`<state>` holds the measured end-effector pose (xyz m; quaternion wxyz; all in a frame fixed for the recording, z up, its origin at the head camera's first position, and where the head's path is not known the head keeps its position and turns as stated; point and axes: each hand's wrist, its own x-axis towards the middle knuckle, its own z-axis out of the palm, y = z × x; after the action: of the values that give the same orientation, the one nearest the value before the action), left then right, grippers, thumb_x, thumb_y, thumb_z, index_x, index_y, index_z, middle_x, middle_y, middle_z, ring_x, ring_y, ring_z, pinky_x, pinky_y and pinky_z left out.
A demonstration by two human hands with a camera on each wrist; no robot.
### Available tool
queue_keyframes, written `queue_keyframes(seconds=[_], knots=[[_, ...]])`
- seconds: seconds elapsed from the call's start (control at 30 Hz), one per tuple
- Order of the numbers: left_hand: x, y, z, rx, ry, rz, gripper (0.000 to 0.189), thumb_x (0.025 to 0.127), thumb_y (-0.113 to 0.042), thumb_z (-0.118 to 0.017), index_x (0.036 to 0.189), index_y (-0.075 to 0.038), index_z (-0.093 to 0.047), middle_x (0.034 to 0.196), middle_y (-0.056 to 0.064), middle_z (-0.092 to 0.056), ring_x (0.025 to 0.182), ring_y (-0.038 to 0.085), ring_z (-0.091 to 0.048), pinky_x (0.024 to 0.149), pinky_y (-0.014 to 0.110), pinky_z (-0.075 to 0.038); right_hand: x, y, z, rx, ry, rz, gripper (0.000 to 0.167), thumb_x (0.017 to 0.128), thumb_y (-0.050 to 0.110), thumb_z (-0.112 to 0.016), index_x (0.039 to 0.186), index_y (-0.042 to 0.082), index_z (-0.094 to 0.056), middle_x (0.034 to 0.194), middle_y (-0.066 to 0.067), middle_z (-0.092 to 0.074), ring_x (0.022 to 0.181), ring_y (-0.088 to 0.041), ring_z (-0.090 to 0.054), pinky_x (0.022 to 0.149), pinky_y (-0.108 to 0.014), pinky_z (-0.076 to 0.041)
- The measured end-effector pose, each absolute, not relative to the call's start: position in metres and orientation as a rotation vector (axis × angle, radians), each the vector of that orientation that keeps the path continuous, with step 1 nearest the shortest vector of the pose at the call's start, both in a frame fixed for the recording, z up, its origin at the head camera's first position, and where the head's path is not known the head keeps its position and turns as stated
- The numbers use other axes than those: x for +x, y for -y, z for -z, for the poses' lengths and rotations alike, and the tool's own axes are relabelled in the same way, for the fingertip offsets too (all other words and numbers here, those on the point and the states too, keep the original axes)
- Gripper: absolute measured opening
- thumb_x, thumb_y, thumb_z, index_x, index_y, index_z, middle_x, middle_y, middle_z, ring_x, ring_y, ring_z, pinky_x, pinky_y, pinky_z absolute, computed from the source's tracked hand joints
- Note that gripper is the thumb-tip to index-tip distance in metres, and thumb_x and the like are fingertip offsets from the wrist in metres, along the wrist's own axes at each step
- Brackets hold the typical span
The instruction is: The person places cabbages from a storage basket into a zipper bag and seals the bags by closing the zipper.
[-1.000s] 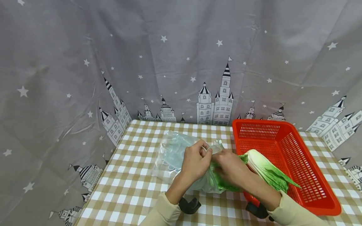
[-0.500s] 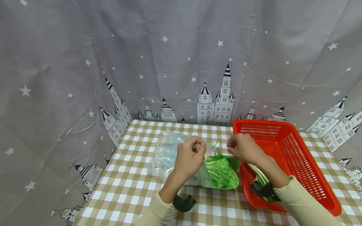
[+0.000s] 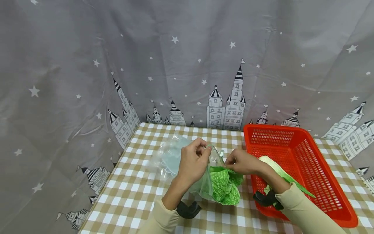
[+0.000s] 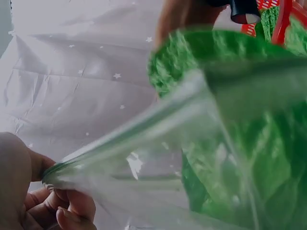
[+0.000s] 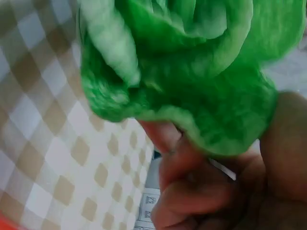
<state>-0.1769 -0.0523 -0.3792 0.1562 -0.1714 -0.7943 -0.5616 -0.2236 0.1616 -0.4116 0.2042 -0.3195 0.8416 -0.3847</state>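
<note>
My left hand [image 3: 194, 159] pinches the rim of a clear zip bag [image 4: 144, 187], pulling the mouth up into a taut slope. A green head of lettuce [image 3: 223, 185] lies partly inside, its crinkled leaf ends sticking out to the right. My right hand [image 3: 242, 161] is at the far side of the mouth, fingers curled at the lettuce's leaf edge. In the right wrist view a leaf [image 5: 225, 134] passes between thumb and fingers and covers some fingertips. A second cabbage [image 3: 274, 165], white-stemmed with green leaves, lies in the red basket, partly behind my right forearm.
The red perforated basket [image 3: 330, 156] stands at the right of the table, close to my right forearm. Brown-and-white checked cloth [image 3: 128, 182] covers the table. A grey curtain [image 3: 146, 48] with stars and castles hangs behind.
My right hand first drew back right from the lettuce, then came back to its leaf edge. The lettuce's leaf ends have tipped toward me. My left hand keeps the bag rim raised.
</note>
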Motion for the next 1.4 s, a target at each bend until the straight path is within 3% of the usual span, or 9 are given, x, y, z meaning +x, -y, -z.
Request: queue_keyframes(seconds=[0.13,0.2,0.4,0.6,0.7,0.9,1.1,1.2,1.4], knots=[[-0.180,0.062,0.372,-0.507,2.259,1.582,0.007,0.090,-0.002,-0.062,0.084,-0.005,-0.066,0.053,-0.008,-0.054,0.042,0.009,-0.048,0.041,0.026,-0.039,-0.217,-0.163,0.407,-0.734,-2.341,1.114,0.027,0.084,-0.005,-0.060,0.061,0.009,-0.060,0.055,0.008,-0.040,0.048,-0.006,-0.031,0.047,-0.022,-0.029],[-0.184,0.071,0.365,-0.499,2.249,1.534,0.007,0.088,-0.002,-0.063,0.084,-0.006,-0.067,0.054,-0.008,-0.054,0.042,0.008,-0.048,0.041,0.026,-0.038,-0.216,-0.169,0.395,-0.661,-2.270,1.145,0.025,0.086,-0.003,-0.061,0.063,0.007,-0.062,0.055,0.005,-0.045,0.046,-0.006,-0.035,0.045,-0.021,-0.032],[-0.208,0.093,0.322,-0.502,2.216,1.252,0.007,0.085,-0.002,-0.065,0.085,-0.005,-0.071,0.054,-0.006,-0.055,0.044,0.008,-0.048,0.044,0.028,-0.041,-0.224,-0.194,0.318,-0.589,-2.224,1.206,0.014,0.092,0.003,-0.060,0.082,-0.002,-0.070,0.065,-0.010,-0.061,0.053,-0.016,-0.055,0.049,-0.026,-0.049],[-0.233,0.094,0.263,-0.502,2.257,1.025,0.008,0.087,-0.007,-0.065,0.088,-0.006,-0.073,0.053,-0.003,-0.058,0.041,0.011,-0.050,0.044,0.031,-0.040,-0.233,-0.199,0.244,-0.557,-2.558,1.135,0.018,0.097,0.010,-0.060,0.094,-0.003,-0.072,0.072,-0.011,-0.065,0.062,-0.021,-0.060,0.058,-0.032,-0.054],[-0.243,0.091,0.240,-0.462,2.361,0.926,0.009,0.087,-0.011,-0.064,0.088,-0.009,-0.074,0.056,-0.002,-0.060,0.044,0.014,-0.050,0.047,0.032,-0.039,-0.237,-0.194,0.225,-0.552,-2.719,1.025,0.019,0.093,0.003,-0.059,0.104,-0.005,-0.072,0.075,-0.009,-0.068,0.064,-0.021,-0.062,0.058,-0.033,-0.055],[-0.261,0.085,0.215,-0.444,2.559,0.773,0.011,0.087,-0.010,-0.063,0.086,-0.009,-0.074,0.072,0.003,-0.066,0.060,0.017,-0.059,0.059,0.034,-0.046,-0.244,-0.189,0.207,-0.540,-2.864,0.841,0.042,0.082,-0.004,-0.057,0.122,-0.013,-0.060,0.081,-0.013,-0.069,0.062,-0.020,-0.063,0.057,-0.033,-0.053],[-0.271,0.084,0.206,-0.450,2.742,0.747,0.007,0.088,-0.011,-0.068,0.086,-0.007,-0.073,0.073,0.005,-0.068,0.050,0.012,-0.063,0.063,0.031,-0.052,-0.248,-0.192,0.203,-0.598,-2.785,0.758,0.053,0.088,-0.003,-0.055,0.139,-0.010,-0.040,0.089,-0.017,-0.064,0.063,-0.023,-0.060,0.057,-0.038,-0.052],[-0.273,0.086,0.207,-0.484,2.881,0.741,0.006,0.089,-0.011,-0.070,0.085,-0.006,-0.071,0.075,0.007,-0.068,0.049,0.011,-0.064,0.061,0.029,-0.053,-0.247,-0.192,0.205,-0.578,-2.693,0.816,0.052,0.090,-0.004,-0.050,0.140,-0.004,-0.035,0.087,-0.016,-0.061,0.060,-0.025,-0.057,0.054,-0.039,-0.051],[-0.273,0.091,0.205,-0.490,2.973,0.847,0.008,0.088,-0.011,-0.072,0.085,-0.004,-0.069,0.071,0.008,-0.068,0.054,0.017,-0.067,0.056,0.030,-0.054,-0.241,-0.194,0.202,-0.526,-2.678,1.024,0.043,0.091,-0.004,-0.046,0.133,0.005,-0.042,0.085,-0.015,-0.061,0.057,-0.026,-0.052,0.052,-0.037,-0.050]])
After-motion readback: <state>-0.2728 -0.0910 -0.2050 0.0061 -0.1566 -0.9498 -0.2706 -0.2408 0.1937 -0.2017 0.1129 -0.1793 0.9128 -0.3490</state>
